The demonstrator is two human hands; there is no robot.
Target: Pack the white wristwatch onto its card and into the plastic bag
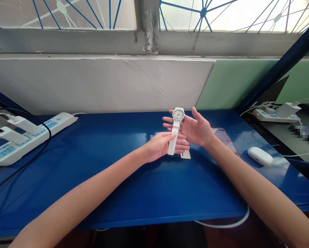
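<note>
Your left hand (159,146) covers part of a white card (185,155); your right forearm (237,167) hides some of the phone (223,136). The left edge cuts the black cable (50,133). Something far right (305,133) is blurred.

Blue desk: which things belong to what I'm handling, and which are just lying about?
In hand: white watch, held in the left hand, right hand open beside it.

Lying about: phone, white case, left power strip, black cable; probably half-hidden white card.
</note>
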